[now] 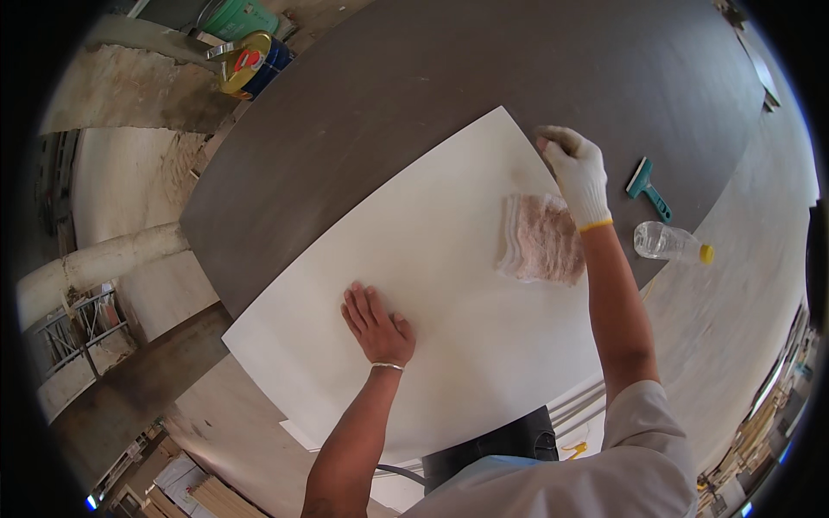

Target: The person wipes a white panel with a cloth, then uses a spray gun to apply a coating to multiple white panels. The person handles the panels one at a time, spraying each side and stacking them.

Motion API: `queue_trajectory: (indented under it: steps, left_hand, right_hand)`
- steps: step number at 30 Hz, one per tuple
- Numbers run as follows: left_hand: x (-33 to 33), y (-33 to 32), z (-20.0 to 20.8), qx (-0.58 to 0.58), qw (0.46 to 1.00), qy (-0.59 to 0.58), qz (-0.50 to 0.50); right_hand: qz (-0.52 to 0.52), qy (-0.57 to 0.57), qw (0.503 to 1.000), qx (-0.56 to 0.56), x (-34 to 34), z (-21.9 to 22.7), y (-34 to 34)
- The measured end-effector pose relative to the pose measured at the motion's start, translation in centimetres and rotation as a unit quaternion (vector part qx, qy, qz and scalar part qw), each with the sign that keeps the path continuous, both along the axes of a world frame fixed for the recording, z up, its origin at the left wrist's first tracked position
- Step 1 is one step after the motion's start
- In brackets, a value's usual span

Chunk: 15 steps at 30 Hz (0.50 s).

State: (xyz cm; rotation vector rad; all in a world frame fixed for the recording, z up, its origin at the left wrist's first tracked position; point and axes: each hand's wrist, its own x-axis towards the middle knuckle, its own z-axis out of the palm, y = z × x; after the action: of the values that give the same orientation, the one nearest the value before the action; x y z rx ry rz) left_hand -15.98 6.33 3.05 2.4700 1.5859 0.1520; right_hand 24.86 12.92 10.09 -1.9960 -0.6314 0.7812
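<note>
A large white sheet [449,216] lies on a dark brown board [414,86]. Flat on the sheet's left part rests my bare left hand [377,328], fingers stretched out, a bracelet at the wrist. My right hand [574,168], in a white knitted glove with dirty fingertips, is at the sheet's far right edge. Its fingers are curled together; anything between them is too small to make out. Just below that glove, a folded pinkish-and-white cloth [544,237] lies on the sheet, partly behind my right forearm.
On the right of the board are a green scraper [649,188] and a clear plastic bottle [665,242] with a yellow cap, lying on its side. At the far left stand an open metal can [263,69] and a green bucket [237,19].
</note>
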Motion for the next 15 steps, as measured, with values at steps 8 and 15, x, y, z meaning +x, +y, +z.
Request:
queue_trajectory:
  steps: [8, 15]
  left_hand:
    - [-0.1, -0.1, 0.2, -0.022, 1.000, -0.008, 0.012]
    - [-0.2, 0.0, 0.5, -0.036, 0.999, -0.007, 0.017]
  right_hand:
    - [0.086, -0.071, 0.991, -0.070, 3.2, -6.3, 7.5]
    - [-0.042, -0.163, 0.982, -0.088, 6.8, -2.3, -1.3]
